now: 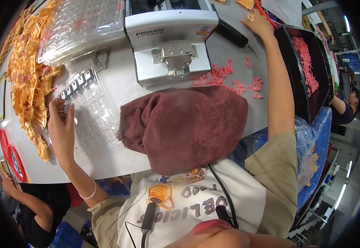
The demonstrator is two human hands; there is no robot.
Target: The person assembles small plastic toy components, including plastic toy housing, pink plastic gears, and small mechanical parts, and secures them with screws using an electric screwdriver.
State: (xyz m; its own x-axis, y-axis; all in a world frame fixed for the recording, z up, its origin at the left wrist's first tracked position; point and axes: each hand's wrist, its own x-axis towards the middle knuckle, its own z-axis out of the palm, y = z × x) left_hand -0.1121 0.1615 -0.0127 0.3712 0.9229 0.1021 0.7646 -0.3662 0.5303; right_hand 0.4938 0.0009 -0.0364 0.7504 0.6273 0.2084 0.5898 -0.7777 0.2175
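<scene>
At the left, my left hand (61, 126) has its fingers curled together at the edge of a clear plastic blister tray (99, 118). Whatever lies between thumb and fingertips is too small to make out. A row of small black-and-white parts (78, 84) fills some of the tray's pockets just beyond that hand. My right arm reaches to the far right, where my right hand (259, 25) pinches a small yellow plastic piece (250, 16) beside a red rim (266, 14).
A grey-white machine (171, 45) stands mid-table behind a brown towel (188, 124). Yellow plastic parts (29, 82) are heaped left, near stacked clear trays (82, 29). Pink pieces (217, 76) lie scattered by a black electric screwdriver (234, 35); a black bin (289, 41) holds more.
</scene>
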